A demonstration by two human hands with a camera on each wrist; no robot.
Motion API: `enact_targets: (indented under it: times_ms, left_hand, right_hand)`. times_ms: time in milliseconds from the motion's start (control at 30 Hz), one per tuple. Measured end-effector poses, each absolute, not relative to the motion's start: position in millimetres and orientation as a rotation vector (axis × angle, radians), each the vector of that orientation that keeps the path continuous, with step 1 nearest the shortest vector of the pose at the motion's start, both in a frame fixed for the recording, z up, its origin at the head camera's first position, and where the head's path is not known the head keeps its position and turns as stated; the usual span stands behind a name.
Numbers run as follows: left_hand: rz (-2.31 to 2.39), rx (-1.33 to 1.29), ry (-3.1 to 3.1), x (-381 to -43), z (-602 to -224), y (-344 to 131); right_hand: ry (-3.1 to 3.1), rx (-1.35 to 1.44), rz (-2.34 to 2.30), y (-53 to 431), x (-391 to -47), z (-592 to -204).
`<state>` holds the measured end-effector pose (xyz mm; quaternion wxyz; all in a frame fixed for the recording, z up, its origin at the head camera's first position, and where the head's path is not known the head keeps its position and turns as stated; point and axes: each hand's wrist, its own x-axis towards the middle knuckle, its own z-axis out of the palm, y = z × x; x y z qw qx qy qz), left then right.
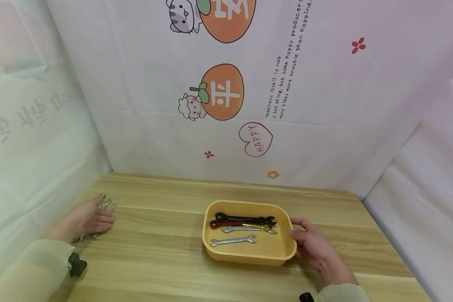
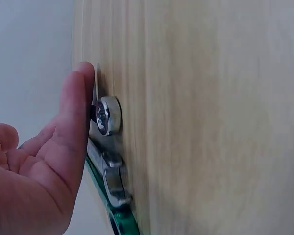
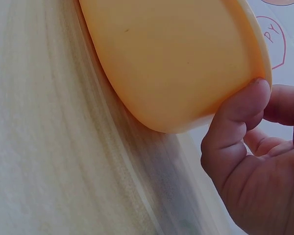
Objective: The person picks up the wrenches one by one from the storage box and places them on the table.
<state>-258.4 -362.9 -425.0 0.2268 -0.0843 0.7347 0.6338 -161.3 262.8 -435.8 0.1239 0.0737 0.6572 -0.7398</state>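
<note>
To the left, my left hand (image 1: 94, 218) lies over a group of wrenches (image 1: 105, 204) on the table, with its fingers straight. The left wrist view shows a silver wrench's ring end (image 2: 109, 116) and a green tool (image 2: 123, 220) by the palm side; the hand hides much of them. At the right end of a yellow plastic basin (image 1: 249, 256), my right hand (image 1: 317, 247) holds the rim with bent thumb and fingers. Inside the basin lie a black wrench (image 1: 245, 218), a red wrench (image 1: 216, 224) and silver wrenches (image 1: 233, 240), one with a gold-coloured piece (image 1: 258, 226) across it.
The wood-grain table (image 1: 154, 251) ends at a white printed cloth (image 1: 305, 155) behind. White cloth walls (image 1: 71, 138) also stand at the left and right sides. Bare tabletop lies between the left hand and the basin.
</note>
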Motion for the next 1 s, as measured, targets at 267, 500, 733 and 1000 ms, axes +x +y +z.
enact_targets:
  times_ms: [267, 500, 733, 1000]
  left_hand:
    - [1.606, -0.286, 2.182, -260.7, -421.1, -369.2]
    - [1.562, -0.322, 2.224, -260.9, -418.8, -367.8]
    - [1.615, -0.132, 2.214, -258.3, -415.2, -355.3]
    - [1.693, 0.944, 1.453, -262.1, -403.2, -291.2]
  right_hand:
    - [1.908, 0.21, -2.166, 262.5, -162.4, -435.5]
    - [1.901, 0.216, -2.169, 260.7, -164.3, -434.8]
    - [1.902, 0.213, -2.163, 259.6, -164.4, -435.4]
    - [1.91, 0.238, -2.17, 261.1, -161.8, -435.7]
